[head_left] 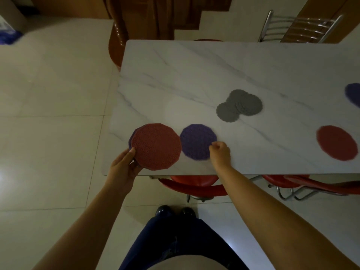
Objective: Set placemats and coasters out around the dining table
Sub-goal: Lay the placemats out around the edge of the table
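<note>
Left grip (124, 168) is holding the mat stack (156, 146), red on top, right beside the purple mat (196, 141) on the counter (175, 75). Right grip (219, 151) pinches that mat's edge, gray coasters (239, 105) further back.

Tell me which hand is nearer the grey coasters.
Right. The right hand, pinching the purple mat, is on the near side of the grey coasters; the left hand, holding the red-topped stack, is farther left.

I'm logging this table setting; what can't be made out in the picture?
Head view:
Mats under the red mat in the left hand: hidden by it; only a purple edge shows.
The far-right purple mat: cut by the frame edge.
The grey coasters: overlapping, count unclear.
</note>
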